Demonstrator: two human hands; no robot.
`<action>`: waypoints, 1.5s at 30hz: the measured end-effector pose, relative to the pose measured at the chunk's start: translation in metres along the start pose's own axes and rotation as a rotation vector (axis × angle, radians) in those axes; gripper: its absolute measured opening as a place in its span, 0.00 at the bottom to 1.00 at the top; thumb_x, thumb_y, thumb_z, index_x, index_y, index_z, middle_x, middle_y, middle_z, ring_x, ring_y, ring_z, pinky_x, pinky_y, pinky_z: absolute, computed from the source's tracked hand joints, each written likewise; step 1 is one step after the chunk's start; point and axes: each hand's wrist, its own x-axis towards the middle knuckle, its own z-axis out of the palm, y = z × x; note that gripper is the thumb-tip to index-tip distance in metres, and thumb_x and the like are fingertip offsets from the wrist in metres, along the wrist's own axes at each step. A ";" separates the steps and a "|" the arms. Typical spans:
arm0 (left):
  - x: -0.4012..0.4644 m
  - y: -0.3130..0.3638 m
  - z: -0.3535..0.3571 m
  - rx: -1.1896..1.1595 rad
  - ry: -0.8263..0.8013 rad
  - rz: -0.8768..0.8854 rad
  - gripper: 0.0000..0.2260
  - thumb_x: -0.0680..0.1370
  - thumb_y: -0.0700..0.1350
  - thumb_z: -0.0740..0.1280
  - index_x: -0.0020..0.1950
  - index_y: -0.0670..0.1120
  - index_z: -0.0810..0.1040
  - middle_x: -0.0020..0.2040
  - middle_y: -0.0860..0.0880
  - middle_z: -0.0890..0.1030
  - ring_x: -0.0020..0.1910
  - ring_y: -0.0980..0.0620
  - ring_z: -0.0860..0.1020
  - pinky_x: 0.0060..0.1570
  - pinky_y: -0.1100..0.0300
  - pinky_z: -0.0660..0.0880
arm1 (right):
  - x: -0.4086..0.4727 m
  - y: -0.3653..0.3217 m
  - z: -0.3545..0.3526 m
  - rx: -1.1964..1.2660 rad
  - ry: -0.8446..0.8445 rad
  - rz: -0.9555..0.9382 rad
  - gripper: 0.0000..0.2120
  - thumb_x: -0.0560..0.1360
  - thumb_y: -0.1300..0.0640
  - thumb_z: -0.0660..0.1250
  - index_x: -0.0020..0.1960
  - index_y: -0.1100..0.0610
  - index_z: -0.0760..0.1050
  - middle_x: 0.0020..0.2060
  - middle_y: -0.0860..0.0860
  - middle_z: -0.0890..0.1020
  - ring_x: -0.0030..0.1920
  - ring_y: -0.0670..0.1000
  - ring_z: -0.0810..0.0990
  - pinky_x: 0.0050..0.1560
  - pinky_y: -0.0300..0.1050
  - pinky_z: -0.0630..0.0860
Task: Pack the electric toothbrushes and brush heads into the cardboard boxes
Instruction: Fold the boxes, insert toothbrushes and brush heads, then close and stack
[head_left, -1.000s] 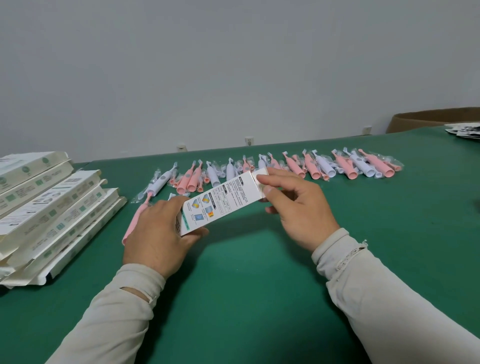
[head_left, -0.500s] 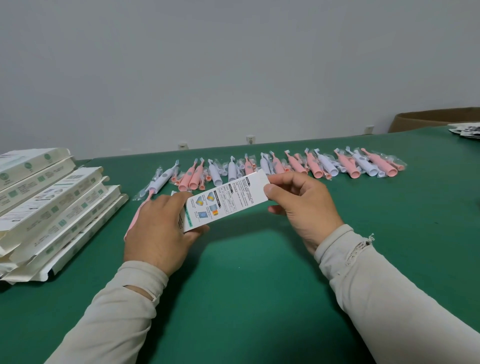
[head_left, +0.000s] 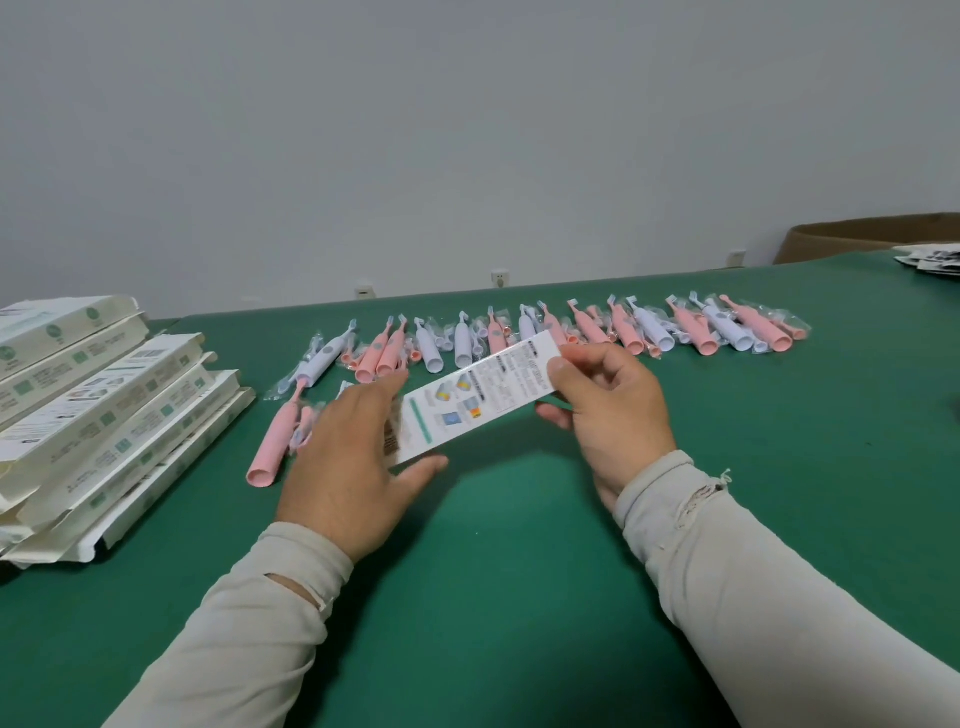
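A long white printed cardboard box (head_left: 478, 400) is held tilted above the green table (head_left: 519, 571). My right hand (head_left: 613, 415) pinches its upper right end between thumb and fingers. My left hand (head_left: 343, 457) is at its lower left end with fingers stretched out and thumb spread below the box; it looks blurred. A pink electric toothbrush (head_left: 275, 441) lies on the table just left of my left hand. A row of several bagged pink and white toothbrushes and brush heads (head_left: 597, 332) lies across the table behind the box.
A stack of several white boxes (head_left: 104, 415) lies at the table's left edge. A brown carton (head_left: 872, 239) stands beyond the far right corner, with printed leaflets (head_left: 930, 257) beside it. A grey wall runs behind the table.
My left hand has loosened from a curled grip to stretched fingers at the box's left end. The box has tilted a little more while my right hand keeps its pinch.
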 end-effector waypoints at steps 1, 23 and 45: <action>-0.001 0.002 0.001 -0.061 -0.015 0.018 0.35 0.72 0.55 0.74 0.76 0.52 0.64 0.66 0.53 0.73 0.64 0.54 0.69 0.65 0.54 0.69 | 0.003 -0.001 -0.003 0.017 0.056 0.029 0.03 0.78 0.62 0.69 0.49 0.55 0.79 0.44 0.47 0.87 0.47 0.47 0.87 0.40 0.39 0.81; -0.016 0.119 0.020 -0.629 -0.120 0.270 0.10 0.72 0.55 0.72 0.52 0.61 0.78 0.49 0.65 0.81 0.50 0.67 0.78 0.41 0.73 0.74 | -0.030 -0.129 -0.178 -0.366 0.597 0.070 0.10 0.77 0.53 0.67 0.53 0.57 0.81 0.42 0.51 0.85 0.34 0.48 0.78 0.31 0.41 0.71; -0.033 0.128 0.073 -0.609 -0.167 0.156 0.08 0.73 0.44 0.75 0.44 0.57 0.80 0.44 0.65 0.82 0.44 0.63 0.80 0.41 0.75 0.71 | -0.047 -0.122 -0.259 -0.647 0.837 0.037 0.15 0.76 0.49 0.68 0.56 0.58 0.81 0.53 0.55 0.84 0.52 0.58 0.82 0.58 0.47 0.76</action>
